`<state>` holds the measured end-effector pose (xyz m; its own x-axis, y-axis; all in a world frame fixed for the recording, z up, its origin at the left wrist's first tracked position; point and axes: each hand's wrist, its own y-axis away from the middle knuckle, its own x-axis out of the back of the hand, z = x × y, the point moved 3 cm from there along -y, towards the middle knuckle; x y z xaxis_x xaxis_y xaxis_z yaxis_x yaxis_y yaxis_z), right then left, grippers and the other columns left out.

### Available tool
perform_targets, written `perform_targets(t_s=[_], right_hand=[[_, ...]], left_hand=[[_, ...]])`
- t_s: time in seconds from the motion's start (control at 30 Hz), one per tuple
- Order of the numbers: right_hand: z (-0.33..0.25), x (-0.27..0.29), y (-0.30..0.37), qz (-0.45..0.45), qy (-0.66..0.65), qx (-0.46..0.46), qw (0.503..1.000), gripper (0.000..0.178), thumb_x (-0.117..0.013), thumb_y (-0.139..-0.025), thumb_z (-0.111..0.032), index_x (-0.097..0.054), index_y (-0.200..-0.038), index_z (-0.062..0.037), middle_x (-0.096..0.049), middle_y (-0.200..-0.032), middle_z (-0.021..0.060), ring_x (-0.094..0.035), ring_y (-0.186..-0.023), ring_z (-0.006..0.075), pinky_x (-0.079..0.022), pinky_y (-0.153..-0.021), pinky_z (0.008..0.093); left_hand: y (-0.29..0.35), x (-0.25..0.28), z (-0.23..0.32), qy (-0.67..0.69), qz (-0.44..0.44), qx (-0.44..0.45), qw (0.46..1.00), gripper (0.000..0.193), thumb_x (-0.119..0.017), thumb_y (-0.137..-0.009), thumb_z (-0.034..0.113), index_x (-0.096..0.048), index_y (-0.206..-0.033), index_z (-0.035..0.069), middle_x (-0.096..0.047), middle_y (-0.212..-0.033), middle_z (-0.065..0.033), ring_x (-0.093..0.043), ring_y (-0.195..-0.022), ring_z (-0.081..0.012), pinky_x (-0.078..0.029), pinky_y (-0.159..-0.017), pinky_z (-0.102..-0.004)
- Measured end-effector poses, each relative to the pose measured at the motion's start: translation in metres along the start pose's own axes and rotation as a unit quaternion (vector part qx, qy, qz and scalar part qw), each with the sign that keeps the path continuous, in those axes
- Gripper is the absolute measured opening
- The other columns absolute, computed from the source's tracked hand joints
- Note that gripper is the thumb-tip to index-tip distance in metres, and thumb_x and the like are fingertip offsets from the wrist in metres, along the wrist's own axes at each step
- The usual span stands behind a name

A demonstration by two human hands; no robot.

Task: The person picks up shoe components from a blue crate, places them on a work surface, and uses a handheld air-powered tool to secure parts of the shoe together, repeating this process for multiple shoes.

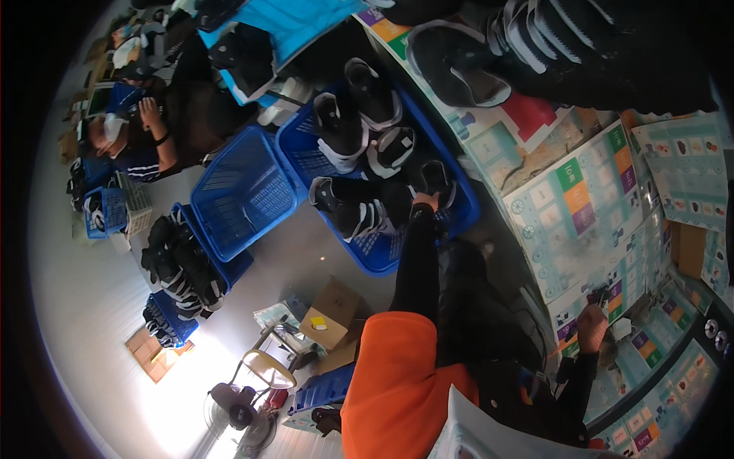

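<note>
The blue basket holds shoes (left hand at one).

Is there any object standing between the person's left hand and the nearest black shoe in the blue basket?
Nothing visible stands between them: the left hand is right at the black shoe, apparently touching it. The other shoes lie to the left and beyond in the blue basket.

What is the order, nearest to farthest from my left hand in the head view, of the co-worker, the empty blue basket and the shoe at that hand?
1. Shoe: just at your left hand.
2. Empty blue basket: left of the shoe-filled basket.
3. Co-worker: upper left, beyond it.
</note>
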<state>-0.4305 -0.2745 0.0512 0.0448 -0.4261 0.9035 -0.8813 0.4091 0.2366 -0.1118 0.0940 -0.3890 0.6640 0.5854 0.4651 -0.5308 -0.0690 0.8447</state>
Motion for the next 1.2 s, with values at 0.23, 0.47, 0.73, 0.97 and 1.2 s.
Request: perform_targets(t_s=[0.23, 0.47, 0.73, 0.97, 1.2], right_hand=[[0.004, -0.016, 0.01, -0.017, 0.002, -0.107, 0.994, 0.008, -0.058, -0.076, -0.001, -0.054, -0.069, -0.0012, -0.054, -0.067, 0.0164, -0.06, -0.065, 0.0334, -0.047, -0.061, 0.0415], [-0.023, -0.04, -0.021, -0.022, 0.015, -0.048, 0.998, 0.005, -0.058, -0.068, -0.004, -0.055, -0.064, -0.0023, -0.057, -0.068, 0.0159, -0.059, -0.066, 0.0365, -0.047, -0.061, 0.0444], [-0.043, -0.032, -0.042, -0.005, 0.037, -0.004, 0.999, 0.012, -0.056, -0.064, -0.003, -0.057, -0.054, -0.0084, -0.056, -0.062, 0.013, -0.06, -0.067, 0.034, -0.048, -0.061, 0.0442], [-0.093, 0.007, -0.069, -0.008, 0.014, 0.061, 0.998, 0.013, -0.055, -0.066, -0.001, -0.058, -0.056, -0.0082, -0.057, -0.063, 0.0133, -0.06, -0.067, 0.0353, -0.047, -0.062, 0.045], [-0.167, 0.039, -0.088, 0.051, -0.064, 0.152, 0.985, 0.01, -0.055, -0.072, 0.004, -0.06, -0.067, -0.0037, -0.06, -0.073, 0.0159, -0.061, -0.074, 0.0377, -0.049, -0.066, 0.0443]], left_hand=[[-0.075, -0.032, -0.002, -0.113, -0.004, -0.062, 0.992, 0.077, -0.058, -0.092, 0.065, -0.059, -0.127, -0.003, -0.064, -0.123, -0.0308, -0.064, -0.117, -0.0443, -0.053, -0.097, -0.045], [-0.097, 0.0, -0.051, -0.112, 0.041, -0.062, 0.991, 0.061, -0.045, -0.1, 0.061, -0.072, -0.113, 0.007, -0.07, -0.114, -0.0235, -0.067, -0.11, -0.0402, -0.052, -0.096, -0.05], [-0.068, 0.017, -0.031, -0.035, 0.161, -0.279, 0.946, 0.036, -0.059, -0.096, 0.035, -0.074, -0.095, 0.003, -0.066, -0.12, -0.0241, -0.063, -0.11, -0.0441, -0.051, -0.097, -0.0521], [0.044, 0.1, -0.016, 0.099, 0.2, -0.31, 0.924, 0.03, -0.063, -0.086, 0.028, -0.074, -0.091, 0.001, -0.069, -0.118, -0.0219, -0.066, -0.104, -0.0411, -0.054, -0.093, -0.0462], [0.204, 0.24, -0.023, 0.22, 0.067, -0.382, 0.895, 0.036, -0.066, -0.096, 0.028, -0.068, -0.125, 0.006, -0.075, -0.098, -0.0172, -0.073, -0.091, -0.0201, -0.053, -0.083, -0.032]])
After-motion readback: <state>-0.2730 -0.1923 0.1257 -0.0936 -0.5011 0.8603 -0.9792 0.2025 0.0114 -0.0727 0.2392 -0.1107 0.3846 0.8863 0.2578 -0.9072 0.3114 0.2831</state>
